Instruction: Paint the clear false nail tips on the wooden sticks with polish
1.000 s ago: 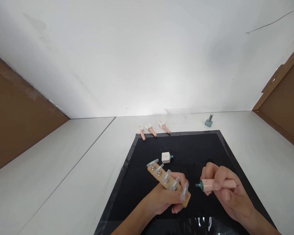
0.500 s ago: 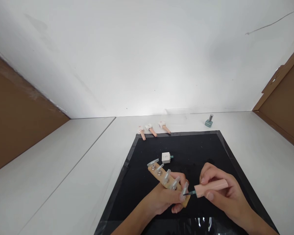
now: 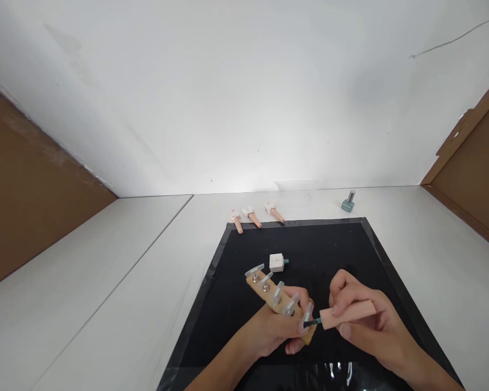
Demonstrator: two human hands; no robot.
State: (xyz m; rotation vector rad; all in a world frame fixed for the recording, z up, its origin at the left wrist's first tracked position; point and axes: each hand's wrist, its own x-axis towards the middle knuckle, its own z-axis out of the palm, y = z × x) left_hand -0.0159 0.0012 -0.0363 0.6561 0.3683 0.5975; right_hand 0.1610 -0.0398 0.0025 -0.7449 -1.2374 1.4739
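Note:
My left hand (image 3: 279,329) is closed round the near end of a tan nail-tip stand (image 3: 271,296), which carries several clear false nails on metal mounts. The false nail (image 3: 308,313) nearest my right hand stands by my left thumb. My right hand (image 3: 370,320) pinches the pink cap of a nail polish brush (image 3: 348,315). The brush's dark green tip touches that nearest false nail near its lower end. Beyond the stand, an uncapped white nail polish bottle (image 3: 276,263) lies on its side, its green neck pointing right.
Three white bottles with pink caps, one of them a nail polish bottle (image 3: 271,208), lie along the far edge of the black mat (image 3: 330,244). A teal bottle (image 3: 348,205) with a silver cap stands at the back right. Brown cardboard panels (image 3: 32,190) flank the white table.
My right hand has shifted slightly left with the brush, bringing the bristles a little lower on the false nail. My left hand and the stand have stayed still.

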